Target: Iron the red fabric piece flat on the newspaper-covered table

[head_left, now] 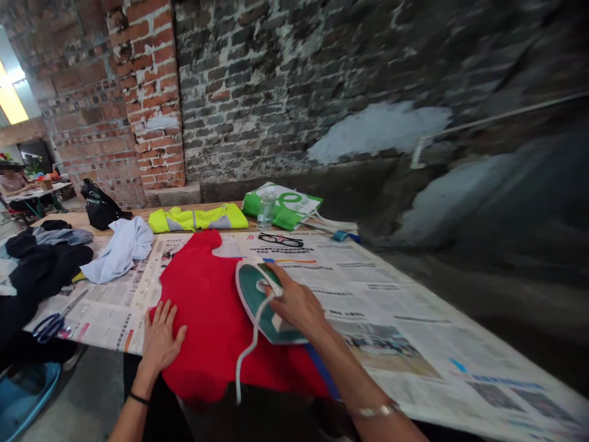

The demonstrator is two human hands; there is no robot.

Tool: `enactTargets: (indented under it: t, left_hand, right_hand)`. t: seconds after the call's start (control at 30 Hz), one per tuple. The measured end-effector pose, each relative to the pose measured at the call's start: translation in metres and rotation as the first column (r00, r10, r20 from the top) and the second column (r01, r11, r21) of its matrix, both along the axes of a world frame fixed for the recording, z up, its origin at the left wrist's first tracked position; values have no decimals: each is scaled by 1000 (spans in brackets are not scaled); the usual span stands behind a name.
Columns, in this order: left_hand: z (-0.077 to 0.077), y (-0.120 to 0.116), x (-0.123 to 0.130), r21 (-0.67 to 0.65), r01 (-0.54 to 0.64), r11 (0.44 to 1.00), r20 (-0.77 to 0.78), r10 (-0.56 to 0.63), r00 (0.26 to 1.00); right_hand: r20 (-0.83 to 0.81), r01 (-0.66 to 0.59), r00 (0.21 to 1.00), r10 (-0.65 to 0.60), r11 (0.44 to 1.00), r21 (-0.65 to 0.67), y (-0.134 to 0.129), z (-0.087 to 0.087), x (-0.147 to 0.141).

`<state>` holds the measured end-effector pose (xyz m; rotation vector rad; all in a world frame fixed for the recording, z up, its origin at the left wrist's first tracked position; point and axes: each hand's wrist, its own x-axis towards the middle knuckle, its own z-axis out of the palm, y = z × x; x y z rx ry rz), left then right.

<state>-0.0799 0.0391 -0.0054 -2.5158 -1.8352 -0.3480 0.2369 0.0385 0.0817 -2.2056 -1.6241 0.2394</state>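
A red garment (202, 294) with a blue edge along its right side lies spread over the newspaper-covered table, its lower part hanging past the front edge. My right hand (297, 301) is wrapped round the handle of a green and white iron (251, 285). The iron rests on the right part of the red cloth, and its pale cord (251, 350) trails down across the fabric. On the garment's left edge my left hand (162, 334) lies flat with fingers spread, holding nothing.
Scissors (50, 325), a pale shirt (122, 248) and dark clothes (41, 276) lie at left. Behind are a black bag (101, 205), a yellow reflective garment (197, 219), a plastic bottle (265, 212), a green-white bag (285, 205) and glasses (280, 239). A brick wall (257, 92) stands behind.
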Motion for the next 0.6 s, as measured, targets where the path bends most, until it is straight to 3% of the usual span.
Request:
enactTargets:
  t: [0.1,0.2,0.27,0.47,0.53,0.6]
  left_hand:
    - [0,0,0,-2,-1,1000,-1,1,1000]
    - [0,-1,1,-5,-5,1000,1,5,1000]
    - [0,-2,1,-8,-3,1000,0,3,1000]
    - [1,-2,1,2,8,1000,5,-8,1000]
    - [1,-1,2,6,1,1000,1,-1,1000]
    - [1,-1,2,7,-1,1000,-2,1,1000]
  right_hand:
    - [19,59,998,-57,996,-71,44,20,-1]
    - [22,74,997,-73,995,-61,55,22,-3]
    - [16,47,999,-47,999,-14,37,10,0]
    - [-123,-58,988,88,971,233,-69,-41,15]
    - [-155,-101,977,147,957,273,-83,-47,13]
    - [-162,-131,971,178,955,265,-74,-45,7]
